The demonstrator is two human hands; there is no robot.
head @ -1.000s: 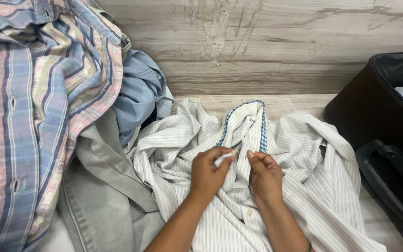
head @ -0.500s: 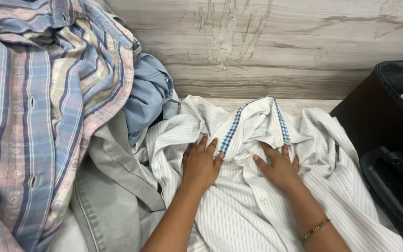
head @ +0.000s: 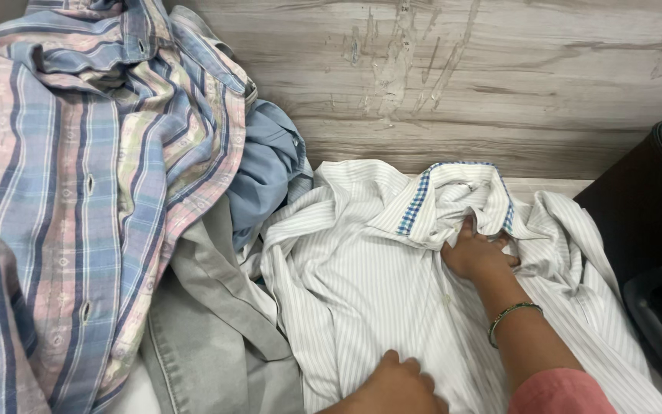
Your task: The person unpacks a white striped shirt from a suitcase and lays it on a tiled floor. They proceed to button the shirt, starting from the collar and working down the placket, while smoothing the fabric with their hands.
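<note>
The striped shirt (head: 362,284) is spread front-up in the middle of the view, collar at about 1 o'clock, hem running off the bottom edge. It looks laid out flat so the button placket runs straight down the centre, and that's probably why both hands are pressing on it rather than gripping. The right hand (head: 478,254) sits just under the collar (head: 453,192), fingers tucked into the fold beneath the blue-check lining, loosely curled and resting on cloth; no real pinch that I can see. A thin bangle (head: 511,318) is on that wrist. The left hand (head: 396,382) is down at 6 o'clock, mostly cut off by the frame, knuckles up and lying flat on the lower front of the shirt, holding nothing. At 9 o'clock there's a big plaid shirt (head: 78,192) heaped up, with a grey garment (head: 216,330) beneath it and a light blue shirt (head: 266,165) bunched between the plaid one and the striped one. A dark suitcase (head: 653,230) sits at 3 o'clock, just beside the shirt's sleeve. Wood-grain wall (head: 499,77) behind everything.
</note>
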